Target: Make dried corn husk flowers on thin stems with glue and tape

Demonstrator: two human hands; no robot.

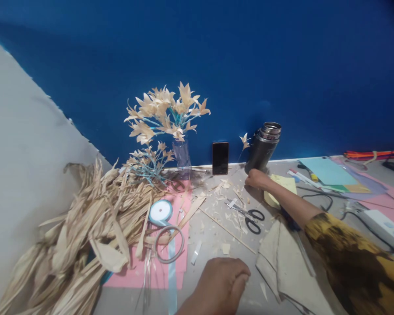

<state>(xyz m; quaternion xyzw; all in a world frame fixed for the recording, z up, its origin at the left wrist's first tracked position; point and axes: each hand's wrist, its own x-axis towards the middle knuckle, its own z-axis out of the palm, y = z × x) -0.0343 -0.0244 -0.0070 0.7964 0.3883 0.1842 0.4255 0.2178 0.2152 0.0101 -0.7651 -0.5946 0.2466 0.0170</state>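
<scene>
Flask (263, 147) upright, tilted slightly right

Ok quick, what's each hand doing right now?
Left hand: closed in a loose fist, nothing visibly held.
Right hand: reaching beside the metal flask; grip cannot be told.

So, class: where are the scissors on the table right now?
In the head view, the scissors lie right of centre on the table, among scraps, just below the right hand and near its forearm.

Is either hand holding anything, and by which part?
The right hand pinches the thin stem of a small husk flower near its base. The left hand is a loose fist; any contents cannot be told.
</scene>
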